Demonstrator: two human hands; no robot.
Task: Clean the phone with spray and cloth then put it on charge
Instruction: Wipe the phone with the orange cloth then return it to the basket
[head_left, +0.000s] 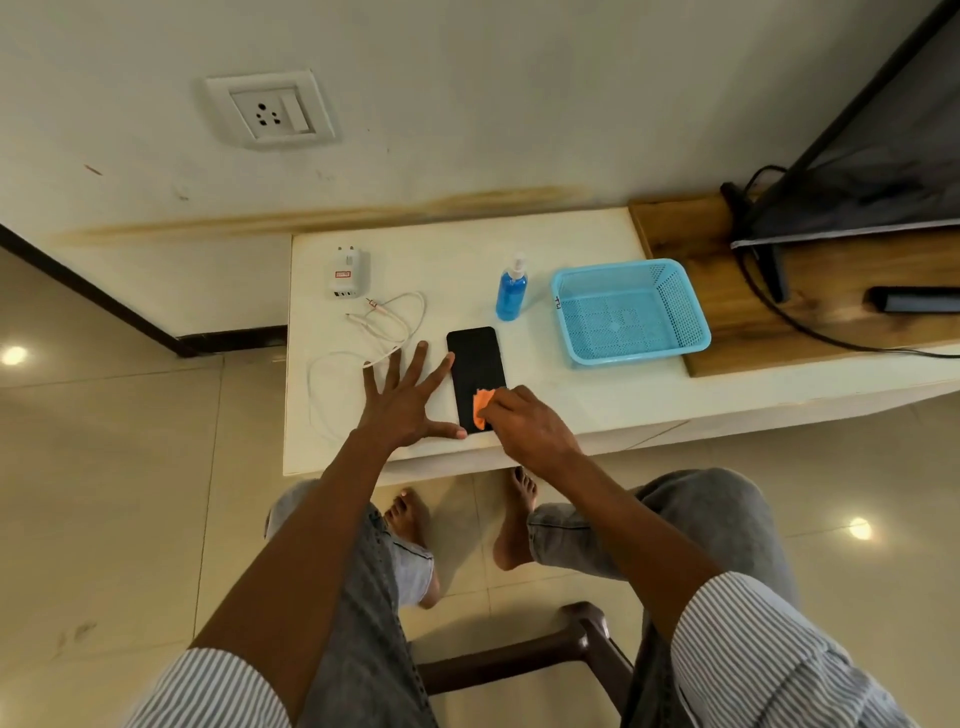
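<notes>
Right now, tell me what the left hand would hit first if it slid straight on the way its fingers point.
The left hand lies spread flat beside the phone, fingers fanning toward the wall. Going straight on, its outer fingers would likely meet the white cable first; the charger sits farther back.

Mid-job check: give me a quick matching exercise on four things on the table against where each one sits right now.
Things:
1. black flat phone
2. orange cleaning cloth
3. blue plastic spray bottle
4. white charger plug

Places:
A. upright beside the light blue mesh basket
B. far left corner of the table
C. held by the right hand
D. flat, steadied by the left hand

Pairs: 1-D, 2-C, 3-A, 4-B
</notes>
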